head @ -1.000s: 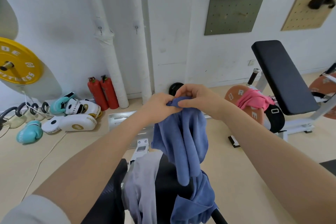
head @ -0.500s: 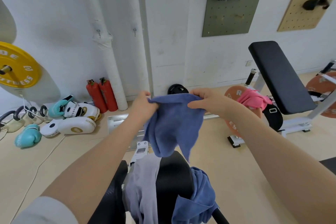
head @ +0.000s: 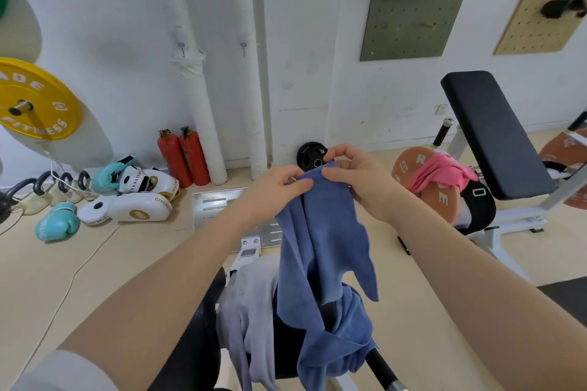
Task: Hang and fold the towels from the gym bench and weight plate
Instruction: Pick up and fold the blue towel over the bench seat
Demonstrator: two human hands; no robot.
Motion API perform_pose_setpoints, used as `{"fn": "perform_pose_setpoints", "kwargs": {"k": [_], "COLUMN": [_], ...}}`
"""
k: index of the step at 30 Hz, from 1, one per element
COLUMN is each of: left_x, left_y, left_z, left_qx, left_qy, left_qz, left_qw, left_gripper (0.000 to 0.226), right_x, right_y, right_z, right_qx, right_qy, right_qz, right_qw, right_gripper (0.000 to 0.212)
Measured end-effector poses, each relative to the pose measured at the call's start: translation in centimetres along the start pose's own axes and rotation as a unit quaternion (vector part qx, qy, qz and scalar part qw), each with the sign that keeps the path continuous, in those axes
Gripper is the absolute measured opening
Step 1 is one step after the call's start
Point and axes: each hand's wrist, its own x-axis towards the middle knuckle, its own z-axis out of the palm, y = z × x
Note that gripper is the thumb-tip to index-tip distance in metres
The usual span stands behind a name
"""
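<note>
Both hands pinch the top edge of a blue towel (head: pixel 320 238) held up in front of me. My left hand (head: pixel 276 184) grips its left corner, and my right hand (head: pixel 359 178) grips right beside it. The cloth hangs folded lengthwise, its lower end trailing onto the black bench pad (head: pixel 286 336) below. A grey towel (head: pixel 251 314) drapes over that pad to the left. Another blue heap (head: pixel 336 346) lies on the pad's right side; I cannot tell whether it belongs to the held towel. A pink towel (head: pixel 441 173) lies over an orange weight plate (head: pixel 428 181) at the right.
An inclined black bench (head: pixel 489 133) stands at the right. Two red extinguishers (head: pixel 182 155), boxing gloves and pads (head: pixel 127 197) lie along the wall at left, near a yellow plate (head: pixel 35 98). Two small wall hooks (head: pixel 181 46) sit on the white pipes. A metal floor plate (head: pixel 219 209) lies ahead.
Half a second ago the hands held the towel's top edge spread wide. They have come back together, so the towel now hangs folded lengthwise.
</note>
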Motion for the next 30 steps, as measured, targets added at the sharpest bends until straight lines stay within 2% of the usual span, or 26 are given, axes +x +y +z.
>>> {"fn": "perform_pose_setpoints", "kwargs": {"k": [2, 4, 5, 7, 9, 10, 12, 15, 17, 20, 23, 26, 27, 30], "left_x": [-0.4, -0.7, -1.0, -1.6, -2.4, -2.8, -3.5, -4.4, -4.7, -5.1, -5.1, -4.9, -4.9, -4.9], "left_y": [-0.3, -0.7, -0.9, -1.0, -0.8, -0.7, -0.2, 0.4, 0.1, -0.7, -1.3, -1.8, -1.9, -1.7], "left_z": [-0.1, -0.5, -0.8, -1.6, -2.2, -2.3, -1.9, -0.7, -0.5, -0.6, -0.6, -1.1, -1.3, -1.8], "left_qx": [-0.068, -0.101, -0.118, -0.158, -0.231, -0.272, -0.334, -0.398, -0.464, -0.53, -0.545, -0.533, -0.527, -0.528], "left_qy": [0.059, 0.1, 0.109, 0.114, 0.107, 0.091, 0.044, 0.006, 0.011, 0.018, 0.036, 0.071, 0.087, 0.107], "left_qz": [-0.026, -0.056, -0.069, -0.084, -0.075, -0.066, -0.047, -0.028, -0.024, -0.026, -0.04, -0.045, -0.047, -0.056], "left_qw": [0.996, 0.988, 0.985, 0.977, 0.964, 0.956, 0.94, 0.917, 0.886, 0.847, 0.837, 0.842, 0.844, 0.841], "left_gripper": [0.003, 0.008, 0.01, 0.015, 0.021, 0.022, 0.024, 0.032, 0.038, 0.034, 0.024, 0.016, 0.016, 0.02], "right_x": [0.0, -0.2, -0.6, -1.4, -2.2, -2.5, -2.7, -3.0, -3.0, -2.7, -2.4, -1.7, -1.6, -2.0], "right_y": [0.2, -0.1, -0.4, -0.9, -1.2, -1.3, -1.1, -1.2, -1.5, -1.8, -1.5, -0.7, -0.7, -1.1], "right_z": [0.4, 0.6, 0.6, 0.5, 0.9, 1.3, 2.5, 3.9, 4.2, 4.5, 5.6, 6.5, 6.8, 7.6], "right_qx": [0.068, 0.095, 0.088, 0.065, 0.015, -0.035, -0.104, -0.096, -0.092, -0.126, -0.2, -0.348, -0.359, -0.321], "right_qy": [0.035, 0.058, 0.042, -0.048, -0.13, -0.145, -0.144, -0.146, -0.142, -0.132, -0.094, -0.017, -0.002, 0.019], "right_qz": [-0.002, -0.009, -0.009, -0.018, -0.032, -0.046, -0.073, -0.098, -0.109, -0.12, -0.139, -0.196, -0.198, -0.18], "right_qw": [0.997, 0.994, 0.995, 0.997, 0.991, 0.988, 0.981, 0.98, 0.98, 0.976, 0.965, 0.917, 0.912, 0.93], "right_gripper": [0.02, 0.023, 0.023, 0.019, 0.023, 0.027, 0.03, 0.025, 0.022, 0.031, 0.029, 0.018, 0.017, 0.024]}}
